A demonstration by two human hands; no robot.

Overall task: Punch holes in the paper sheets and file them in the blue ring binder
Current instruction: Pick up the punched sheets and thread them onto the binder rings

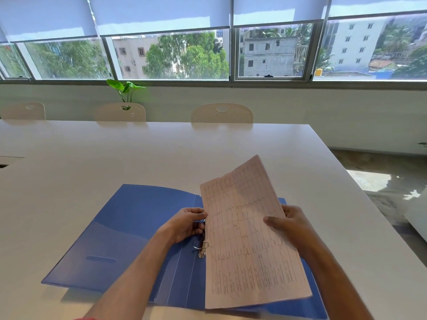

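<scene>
Lower centre: paper sheets [249, 239] tilted over open blue ring binder [129, 229]. Right hand [293, 224] pinches their right edge; left hand [188, 224] fingers curled at the rings [201, 244]. Risk: holes miss prongs, tearing.

An office meeting room: a long white tabletop [138, 158] stretches beyond the fingers, with matching perforated chairs [221, 113] tucked along its far edge. Behind them, a window band [171, 54] with roller blinds [150, 12] overlooks city buildings.
</scene>
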